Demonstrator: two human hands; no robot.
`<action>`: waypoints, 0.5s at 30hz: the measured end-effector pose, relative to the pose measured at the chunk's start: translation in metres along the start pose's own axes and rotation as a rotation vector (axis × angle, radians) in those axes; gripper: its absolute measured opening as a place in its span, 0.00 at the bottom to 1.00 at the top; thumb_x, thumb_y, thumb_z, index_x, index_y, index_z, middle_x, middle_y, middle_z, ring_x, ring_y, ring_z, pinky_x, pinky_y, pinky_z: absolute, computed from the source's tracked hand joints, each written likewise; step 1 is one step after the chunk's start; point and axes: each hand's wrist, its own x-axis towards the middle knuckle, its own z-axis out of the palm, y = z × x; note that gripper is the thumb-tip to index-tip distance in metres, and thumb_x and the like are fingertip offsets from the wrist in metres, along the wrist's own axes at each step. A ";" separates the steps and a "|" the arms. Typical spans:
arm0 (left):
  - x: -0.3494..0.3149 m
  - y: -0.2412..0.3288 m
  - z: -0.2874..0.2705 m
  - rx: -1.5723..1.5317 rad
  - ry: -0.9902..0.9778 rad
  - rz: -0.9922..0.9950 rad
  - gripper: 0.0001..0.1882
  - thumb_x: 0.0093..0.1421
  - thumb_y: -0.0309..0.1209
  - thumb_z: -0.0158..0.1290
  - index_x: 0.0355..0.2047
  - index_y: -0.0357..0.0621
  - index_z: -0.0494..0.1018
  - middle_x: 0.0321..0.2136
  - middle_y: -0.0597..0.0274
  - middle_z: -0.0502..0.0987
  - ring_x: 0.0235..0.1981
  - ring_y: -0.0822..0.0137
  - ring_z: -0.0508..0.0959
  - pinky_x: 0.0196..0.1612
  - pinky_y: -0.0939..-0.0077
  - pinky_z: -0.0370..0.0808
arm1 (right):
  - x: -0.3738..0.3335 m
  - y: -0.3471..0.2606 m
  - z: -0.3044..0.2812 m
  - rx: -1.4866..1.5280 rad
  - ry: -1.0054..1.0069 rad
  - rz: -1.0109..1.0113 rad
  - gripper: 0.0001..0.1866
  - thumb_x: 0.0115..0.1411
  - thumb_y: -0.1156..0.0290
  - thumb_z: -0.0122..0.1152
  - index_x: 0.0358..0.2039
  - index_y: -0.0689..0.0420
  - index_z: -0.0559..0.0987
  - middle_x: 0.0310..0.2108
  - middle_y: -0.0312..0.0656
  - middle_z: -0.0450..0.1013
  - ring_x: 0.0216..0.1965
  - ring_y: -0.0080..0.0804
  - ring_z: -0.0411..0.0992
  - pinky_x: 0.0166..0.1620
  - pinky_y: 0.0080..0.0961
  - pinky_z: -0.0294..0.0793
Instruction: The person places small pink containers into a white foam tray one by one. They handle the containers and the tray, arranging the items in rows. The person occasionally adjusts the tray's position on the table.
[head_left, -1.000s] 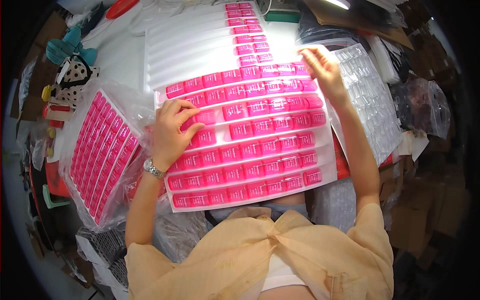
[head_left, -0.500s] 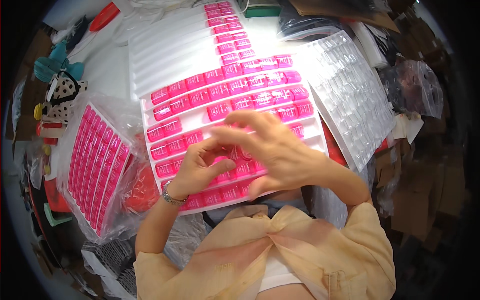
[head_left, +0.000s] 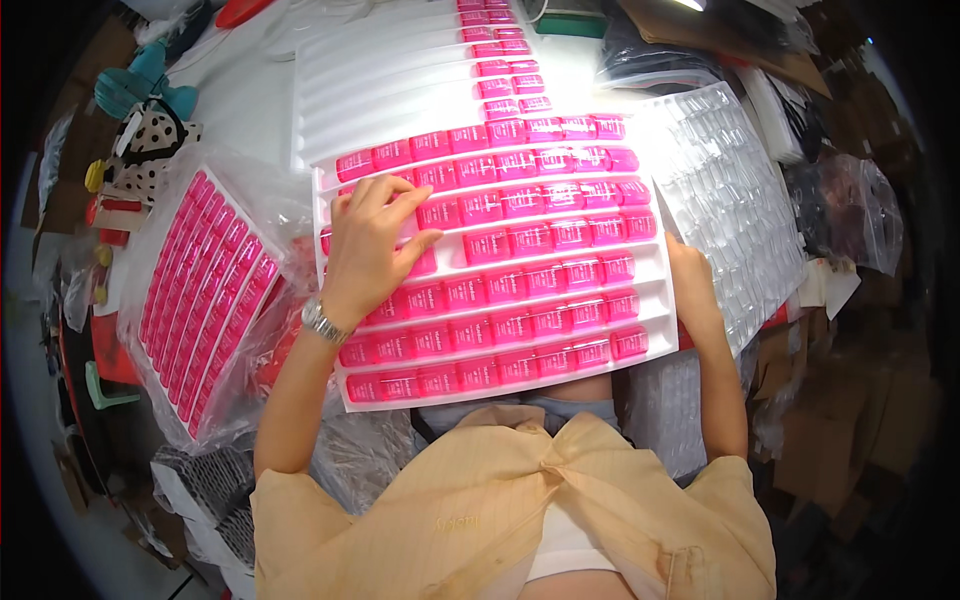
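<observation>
A white ridged tray point(head_left: 655, 318) lies in front of me, with rows of small glossy pink bottle-like pieces point(head_left: 500, 290) bearing white print. Over its left part is my left hand point(head_left: 365, 250), wearing a metal watch point(head_left: 320, 322). Thumb and index finger curve round a pink piece point(head_left: 408, 228) there, and the hand covers the left ends of several rows. A bare gap shows just right of the thumb. My right hand point(head_left: 692, 275) is at the tray's right edge; its fingers are largely hidden, so their grip is unclear.
Another white tray point(head_left: 380, 90) with a pink strip of pieces stands behind. To the right leans a tray of clear pieces point(head_left: 730, 210). At left, a bagged tray of pink pieces point(head_left: 205, 290) lies near a teal fan point(head_left: 145, 85). Cardboard point(head_left: 830, 410) is at far right.
My hands, close together over the tray's middle before, have parted. The left has gone to the tray's left rows and the right to its right edge. The whole view has shifted a little.
</observation>
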 end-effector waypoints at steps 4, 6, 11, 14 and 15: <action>-0.028 0.006 -0.017 0.112 -0.105 0.012 0.18 0.42 0.35 0.65 0.35 0.45 0.78 0.36 0.67 0.74 0.41 0.65 0.70 0.44 0.68 0.63 | -0.005 -0.011 -0.026 0.160 0.180 0.184 0.09 0.58 0.72 0.55 0.37 0.63 0.76 0.17 0.47 0.71 0.17 0.31 0.69 0.22 0.27 0.67; -0.035 0.008 -0.010 0.085 -0.035 -0.009 0.18 0.42 0.35 0.65 0.35 0.45 0.78 0.36 0.67 0.74 0.42 0.64 0.70 0.45 0.67 0.63 | -0.004 -0.028 -0.042 0.528 0.404 0.195 0.08 0.61 0.72 0.54 0.37 0.63 0.76 0.16 0.39 0.69 0.16 0.21 0.64 0.20 0.19 0.62; -0.035 0.048 0.002 -0.684 0.002 -0.138 0.20 0.46 0.31 0.64 0.40 0.43 0.75 0.38 0.62 0.75 0.38 0.67 0.74 0.40 0.74 0.70 | 0.002 -0.125 -0.071 1.410 -0.126 -0.026 0.09 0.64 0.74 0.48 0.38 0.64 0.75 0.16 0.31 0.67 0.14 0.13 0.64 0.16 0.12 0.62; -0.030 0.068 0.006 -0.715 0.048 -0.056 0.19 0.48 0.29 0.64 0.41 0.43 0.74 0.38 0.60 0.75 0.35 0.69 0.75 0.37 0.77 0.72 | 0.006 -0.169 -0.057 1.372 -0.393 0.027 0.08 0.62 0.78 0.49 0.42 0.63 0.72 0.17 0.33 0.68 0.15 0.16 0.65 0.17 0.12 0.64; -0.030 0.071 0.007 -0.741 0.046 -0.073 0.19 0.48 0.28 0.64 0.41 0.43 0.74 0.38 0.60 0.75 0.36 0.69 0.75 0.38 0.77 0.73 | 0.007 -0.169 -0.048 1.335 -0.404 0.019 0.12 0.61 0.77 0.53 0.46 0.62 0.70 0.20 0.35 0.70 0.17 0.15 0.67 0.20 0.12 0.65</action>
